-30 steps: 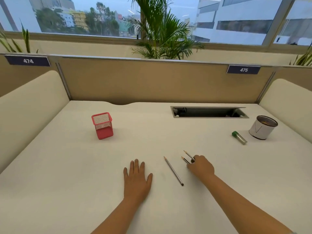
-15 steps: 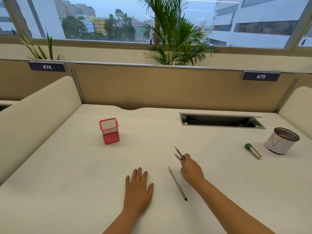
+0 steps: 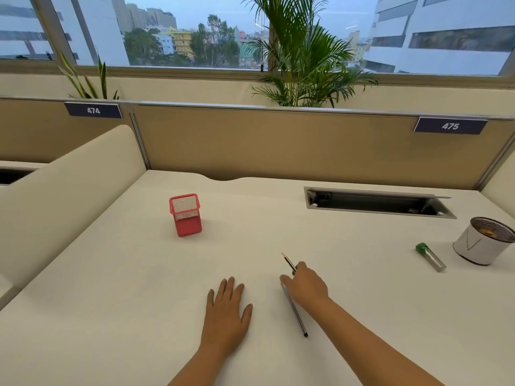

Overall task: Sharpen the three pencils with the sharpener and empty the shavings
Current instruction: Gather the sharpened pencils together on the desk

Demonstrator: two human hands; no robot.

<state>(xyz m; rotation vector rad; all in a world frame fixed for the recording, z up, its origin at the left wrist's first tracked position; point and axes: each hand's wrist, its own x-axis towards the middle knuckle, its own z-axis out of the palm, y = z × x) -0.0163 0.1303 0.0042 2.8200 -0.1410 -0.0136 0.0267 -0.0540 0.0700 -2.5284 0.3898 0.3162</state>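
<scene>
On the white desk (image 3: 111,302), her left hand (image 3: 225,310) lies flat with fingers straight, while her right hand (image 3: 305,285) pinches a sharpened pencil (image 3: 288,261) above another pencil (image 3: 298,319)

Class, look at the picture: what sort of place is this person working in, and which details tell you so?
Most likely a shared office: a numbered desk plate reading 475, a tan partition panel between workstations, and a cable slot set into the white desk.
</scene>
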